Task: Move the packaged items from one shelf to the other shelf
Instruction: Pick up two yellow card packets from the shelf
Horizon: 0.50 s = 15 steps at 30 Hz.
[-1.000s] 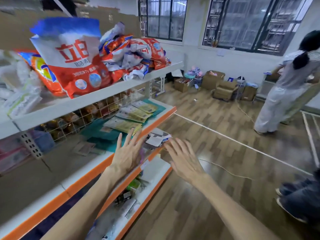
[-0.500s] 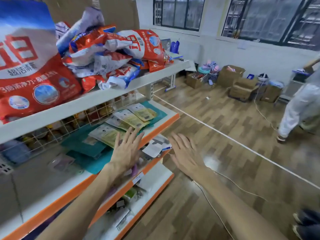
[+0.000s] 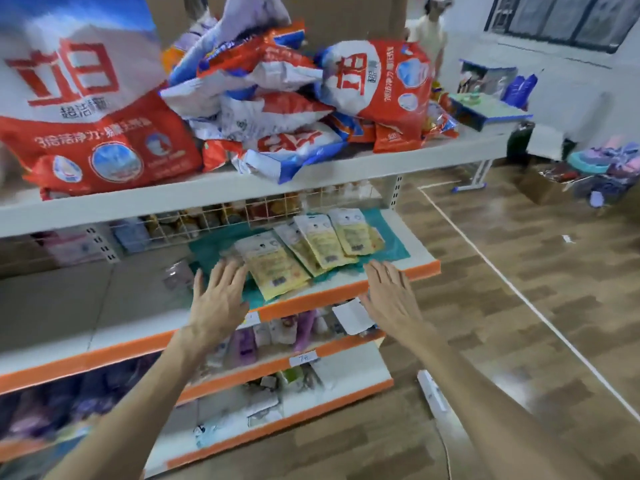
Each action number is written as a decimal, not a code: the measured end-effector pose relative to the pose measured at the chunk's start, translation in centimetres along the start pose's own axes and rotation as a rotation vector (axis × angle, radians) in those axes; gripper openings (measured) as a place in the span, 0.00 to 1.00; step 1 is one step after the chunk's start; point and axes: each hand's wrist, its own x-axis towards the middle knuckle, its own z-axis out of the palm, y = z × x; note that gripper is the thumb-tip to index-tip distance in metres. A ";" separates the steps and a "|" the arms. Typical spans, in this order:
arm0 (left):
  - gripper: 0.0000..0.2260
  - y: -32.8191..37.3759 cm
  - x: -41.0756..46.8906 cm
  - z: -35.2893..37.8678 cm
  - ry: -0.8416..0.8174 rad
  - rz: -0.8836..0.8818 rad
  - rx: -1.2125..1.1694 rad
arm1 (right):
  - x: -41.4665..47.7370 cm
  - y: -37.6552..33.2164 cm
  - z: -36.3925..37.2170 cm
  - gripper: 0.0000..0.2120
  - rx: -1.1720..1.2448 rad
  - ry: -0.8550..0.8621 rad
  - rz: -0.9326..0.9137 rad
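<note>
Bare forearms (image 3: pixel 485 393) run to the left hand (image 3: pixel 216 303) and right hand (image 3: pixel 391 299).

Wood floor (image 3: pixel 519 341) w/ white tape line (image 3: pixel 512 289), blue desk (image 3: pixel 485 110) at back, cardboard box (image 3: pixel 540 188) nearby

My left hand (image 3: pixel 216 301) now reaches over the orange-edged shelf (image 3: pixel 329 295), fingertips beside the yellow packets (image 3: pixel 277 268); my right hand (image 3: pixel 391 299) closes on its front edge.

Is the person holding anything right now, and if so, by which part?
Nothing is held. The left hand and right hand are open, fingers spread, near the yellow packets.
</note>
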 end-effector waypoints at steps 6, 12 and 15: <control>0.34 -4.0 -1.3 0.8 -0.033 -0.168 0.001 | 4.5 -3.6 1.8 0.28 0.060 -0.039 -0.152; 0.34 -6.7 1.4 1.6 -0.047 -0.177 -0.040 | 9.0 -6.1 2.0 0.24 0.065 -0.021 -0.196; 0.33 -8.0 3.7 2.6 -0.048 -0.144 -0.053 | 11.7 -7.1 1.7 0.22 0.042 -0.005 -0.159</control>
